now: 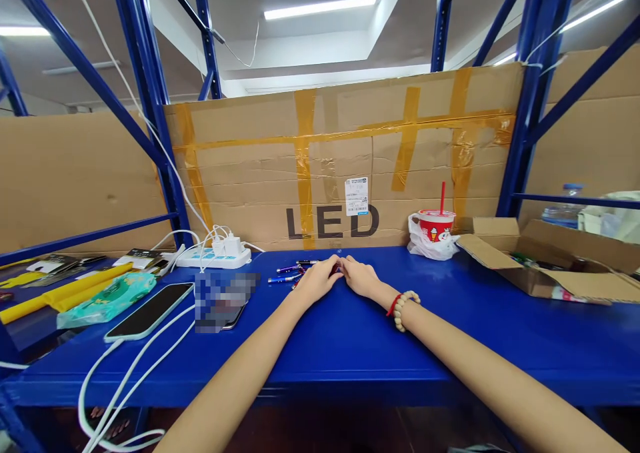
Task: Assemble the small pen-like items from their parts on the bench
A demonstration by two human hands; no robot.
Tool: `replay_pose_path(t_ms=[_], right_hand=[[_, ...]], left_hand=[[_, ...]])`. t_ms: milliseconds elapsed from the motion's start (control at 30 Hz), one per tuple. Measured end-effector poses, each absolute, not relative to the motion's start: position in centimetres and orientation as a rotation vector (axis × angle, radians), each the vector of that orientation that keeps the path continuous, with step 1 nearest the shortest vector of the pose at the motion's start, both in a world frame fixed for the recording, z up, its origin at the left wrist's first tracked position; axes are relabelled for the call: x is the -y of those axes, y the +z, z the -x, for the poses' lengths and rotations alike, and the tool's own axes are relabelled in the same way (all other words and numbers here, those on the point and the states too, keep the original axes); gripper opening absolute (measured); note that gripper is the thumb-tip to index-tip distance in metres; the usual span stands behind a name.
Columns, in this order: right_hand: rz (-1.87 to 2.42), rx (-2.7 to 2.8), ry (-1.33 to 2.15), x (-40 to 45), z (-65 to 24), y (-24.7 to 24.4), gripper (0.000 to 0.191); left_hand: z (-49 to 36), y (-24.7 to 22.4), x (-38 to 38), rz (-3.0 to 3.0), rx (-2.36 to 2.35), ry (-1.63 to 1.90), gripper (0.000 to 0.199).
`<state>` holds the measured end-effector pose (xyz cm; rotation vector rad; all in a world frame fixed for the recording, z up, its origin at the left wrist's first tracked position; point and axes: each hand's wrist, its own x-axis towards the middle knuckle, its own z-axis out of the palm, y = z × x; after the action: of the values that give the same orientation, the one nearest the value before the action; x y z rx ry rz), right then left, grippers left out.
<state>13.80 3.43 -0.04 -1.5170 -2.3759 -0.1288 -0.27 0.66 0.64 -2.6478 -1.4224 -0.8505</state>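
Observation:
Both hands meet near the middle of the blue table (350, 346), towards its back. My left hand (320, 280) rests just right of several pens (285, 279), its fingers bent inward and partly covering the nearest ones. My right hand (359, 276) lies opposite, fingertips close to those of the left, with a red band and a beaded bracelet (400, 311) on the wrist. Whether anything is pinched between the fingertips cannot be made out. The pens are blue, purple and black and lie loosely together on the tabletop.
A phone (150, 312), a blurred dark item (225, 301), a power strip (215, 258) and white cables occupy the left side. A red cup with a straw (436, 226) stands back right, beside an open cardboard box (540, 263). Cardboard (240, 173) walls the back.

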Motion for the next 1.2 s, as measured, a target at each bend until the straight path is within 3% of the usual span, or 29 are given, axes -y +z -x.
replay_pose_path(t_ms=[1200], right_hand=[[1.457,2.262,-0.127,-3.21,-14.11,0.45,0.018]], left_hand=[[0.00,0.98,-0.03,2.569,1.379,-0.644,0.012]])
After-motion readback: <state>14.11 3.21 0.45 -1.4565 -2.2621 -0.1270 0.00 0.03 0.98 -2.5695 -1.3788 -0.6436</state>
